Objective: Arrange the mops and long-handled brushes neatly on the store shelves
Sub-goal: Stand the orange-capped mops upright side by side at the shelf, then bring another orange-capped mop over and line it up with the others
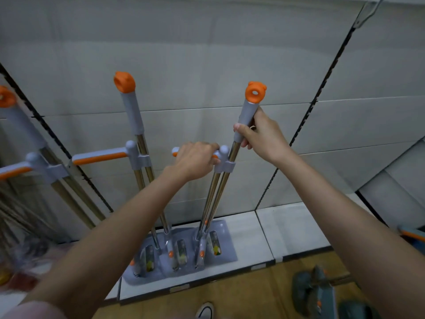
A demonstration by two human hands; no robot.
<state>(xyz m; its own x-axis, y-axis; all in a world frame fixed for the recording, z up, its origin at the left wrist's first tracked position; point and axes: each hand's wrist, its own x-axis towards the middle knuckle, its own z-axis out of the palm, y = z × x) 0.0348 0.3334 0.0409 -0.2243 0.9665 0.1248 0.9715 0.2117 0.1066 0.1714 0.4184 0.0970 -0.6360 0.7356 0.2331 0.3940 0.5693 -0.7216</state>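
Three squeeze mops with steel poles, grey grips and orange caps stand on the low white shelf (250,231). The right mop (226,178) is upright with its grey head (220,245) on the shelf. My right hand (259,132) grips its grey top handle just below the orange cap (254,92). My left hand (197,157) is wrapped round that mop's grey-and-orange side lever. The middle mop (140,143) stands just left of it, leaning on the back panel. A third mop (34,155) leans at the far left, partly out of frame.
Grey back panels with black slotted uprights (305,120) rise behind the shelf. Dark teal mop heads (315,293) lie on the wooden floor at lower right. An orange-edged item (411,234) pokes in at the right edge. Bristly brooms blur at far left.
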